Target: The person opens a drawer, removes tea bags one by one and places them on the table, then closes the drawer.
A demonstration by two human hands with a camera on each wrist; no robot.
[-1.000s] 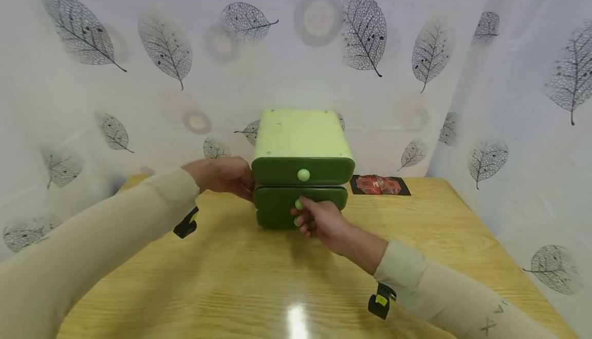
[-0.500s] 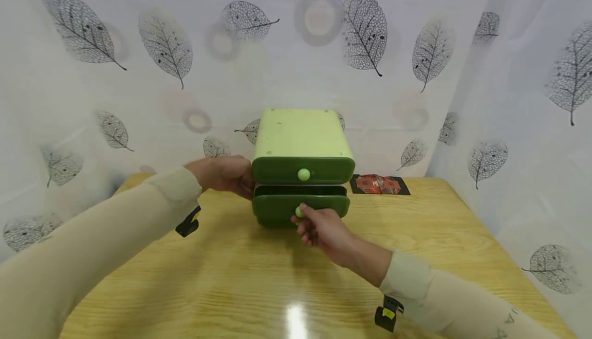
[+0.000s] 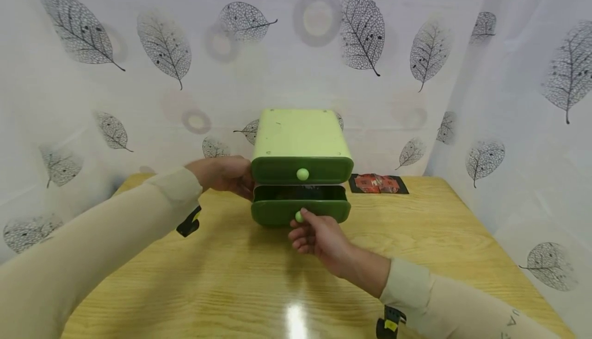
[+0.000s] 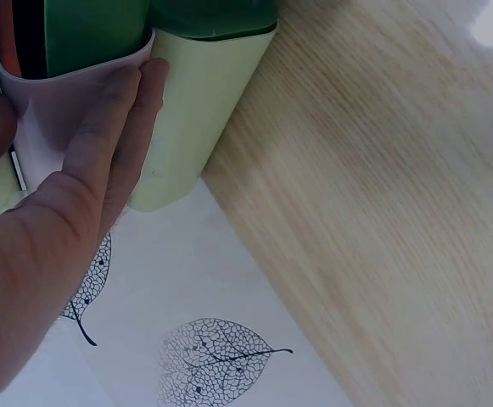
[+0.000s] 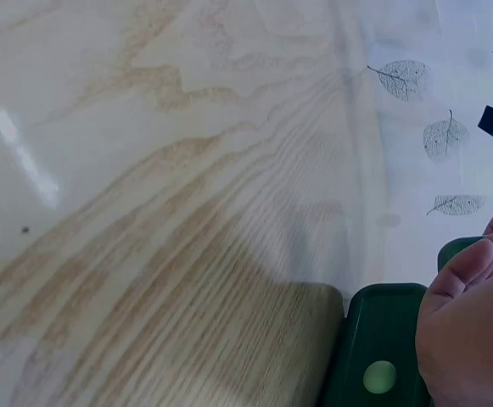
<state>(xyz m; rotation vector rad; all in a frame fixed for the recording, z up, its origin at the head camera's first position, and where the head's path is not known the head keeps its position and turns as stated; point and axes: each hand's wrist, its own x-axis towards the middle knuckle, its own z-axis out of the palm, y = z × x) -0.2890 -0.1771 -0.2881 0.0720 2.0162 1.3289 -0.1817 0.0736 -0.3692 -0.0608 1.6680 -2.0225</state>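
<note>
A small drawer cabinet [image 3: 300,133] with a light green top and dark green fronts stands on the table. Its upper drawer [image 3: 277,170] is closed. Below it, a lower drawer [image 3: 273,212] stands partly pulled out, with a dark interior showing. My right hand [image 3: 324,241] pinches that drawer's round light green knob [image 3: 299,217] between thumb and fingers. My left hand [image 3: 226,174] rests against the cabinet's left side. In the left wrist view, its fairly straight fingers [image 4: 102,136] press along a pale pinkish tier [image 4: 47,127] between light green ones.
A flat black piece with a red patterned middle [image 3: 379,184] lies on the wooden table [image 3: 208,277], right of the cabinet. A white leaf-print curtain [image 3: 208,87] hangs close behind and on both sides.
The lower drawer has come out toward me from closed to partly open, with my right hand drawing back on its knob. My left hand has stayed at the cabinet's side.
</note>
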